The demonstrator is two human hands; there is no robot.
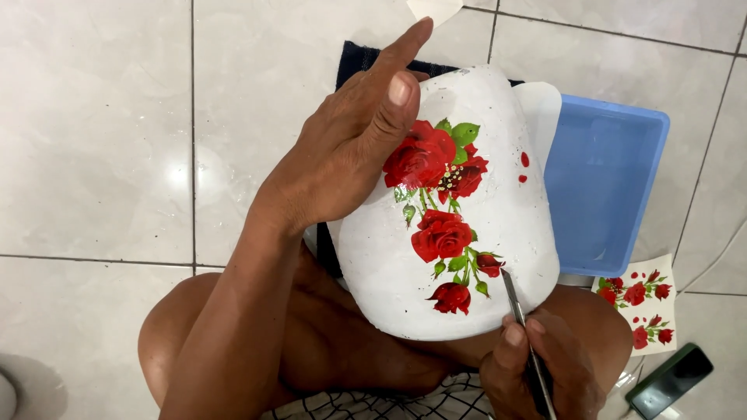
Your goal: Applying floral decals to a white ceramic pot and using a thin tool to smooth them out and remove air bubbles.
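Head view: the person sits on a pale tiled floor, bare knees up, with the work held over the lap.
White pot: a rounded white pot lies tilted on its side across the lap, its surface chalky and faintly speckled.
Decoration: red roses with green leaves and thin stems run down the pot's side — two large blooms at the top, one in the middle, smaller buds low down; two small red spots sit apart near the far edge.
Left hand: the left hand rests flat against the pot's upper left side, fingers straight and together, thumb pressed beside the top rose — steadying, not clamped.
Right hand: the right hand is pinched shut on a thin metal tool, whose tip touches the pot just beside the lowest leaves.
Around it: a blue plastic tray stands behind the pot, a dark cloth under it; a sheet of rose decals and a dark phone lie on the floor to the right.
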